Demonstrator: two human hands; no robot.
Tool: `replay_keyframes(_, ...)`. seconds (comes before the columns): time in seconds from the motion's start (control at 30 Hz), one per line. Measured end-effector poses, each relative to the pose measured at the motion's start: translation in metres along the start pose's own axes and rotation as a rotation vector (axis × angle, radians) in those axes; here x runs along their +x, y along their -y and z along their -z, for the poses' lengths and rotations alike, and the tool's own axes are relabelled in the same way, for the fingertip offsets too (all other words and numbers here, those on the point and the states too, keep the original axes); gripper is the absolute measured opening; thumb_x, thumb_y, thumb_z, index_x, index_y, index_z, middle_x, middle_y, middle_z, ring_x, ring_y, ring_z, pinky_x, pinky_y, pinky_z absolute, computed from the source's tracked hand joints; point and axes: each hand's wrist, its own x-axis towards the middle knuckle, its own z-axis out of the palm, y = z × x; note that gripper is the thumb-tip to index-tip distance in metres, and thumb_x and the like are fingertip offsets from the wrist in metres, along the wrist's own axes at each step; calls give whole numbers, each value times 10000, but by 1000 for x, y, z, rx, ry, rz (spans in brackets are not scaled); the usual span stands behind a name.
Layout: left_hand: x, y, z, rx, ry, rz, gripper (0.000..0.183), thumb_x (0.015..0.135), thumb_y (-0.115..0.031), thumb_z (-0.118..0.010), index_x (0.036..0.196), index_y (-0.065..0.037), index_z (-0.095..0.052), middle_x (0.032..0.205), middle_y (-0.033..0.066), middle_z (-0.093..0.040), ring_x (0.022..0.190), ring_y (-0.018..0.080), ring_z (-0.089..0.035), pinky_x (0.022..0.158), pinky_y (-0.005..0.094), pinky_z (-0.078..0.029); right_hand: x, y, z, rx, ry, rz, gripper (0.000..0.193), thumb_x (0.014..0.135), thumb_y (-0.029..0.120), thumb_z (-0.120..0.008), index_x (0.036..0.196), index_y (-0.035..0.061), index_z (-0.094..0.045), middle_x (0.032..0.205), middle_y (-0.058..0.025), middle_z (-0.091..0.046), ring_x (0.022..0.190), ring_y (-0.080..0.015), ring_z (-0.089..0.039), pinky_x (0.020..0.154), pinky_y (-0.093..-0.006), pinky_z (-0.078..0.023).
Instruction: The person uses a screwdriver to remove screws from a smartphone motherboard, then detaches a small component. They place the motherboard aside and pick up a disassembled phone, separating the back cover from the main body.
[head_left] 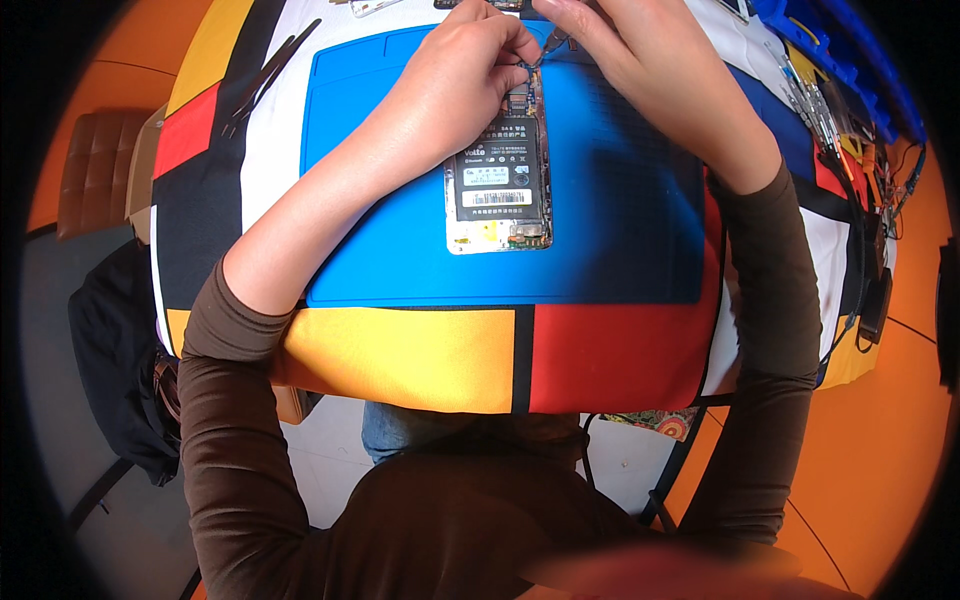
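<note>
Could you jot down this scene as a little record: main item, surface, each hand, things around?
Main item: opened phone, dark battery exposed
Surface: blue mat on a multicoloured cloth
Left hand: fingers at the phone's far end
Right hand: close by that end, apparently with a small tool, mostly hidden
Left of mat: thin dark tools
Far right corner: blue plastic container

Bare blue mat (630, 245) right of phone (497, 180), left forearm (325, 205) crossing leftward side
</note>
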Motion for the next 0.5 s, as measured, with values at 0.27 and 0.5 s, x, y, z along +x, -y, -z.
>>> replay_keyframes(0.27,0,1,0,12,0,-6,99,904,97,-618,980,40,-588,1005,161,-539,885,250,-592,823,330,-518,3,-11,-9,1,-31,87,135,984,43,-497,1081,-22,-565,959,-234,-638,924,-415,-639,837,-439,-512)
replay_keyframes(0.5,1,1,-1,-21,1,3,106,900,100,-625,977,37,-587,1004,161,-538,885,252,-595,823,327,-519,-1,-16,-9,59,-29,77,160,972,20,-467,1093,-25,-562,982,-239,-634,950,-413,-636,850,-430,-508)
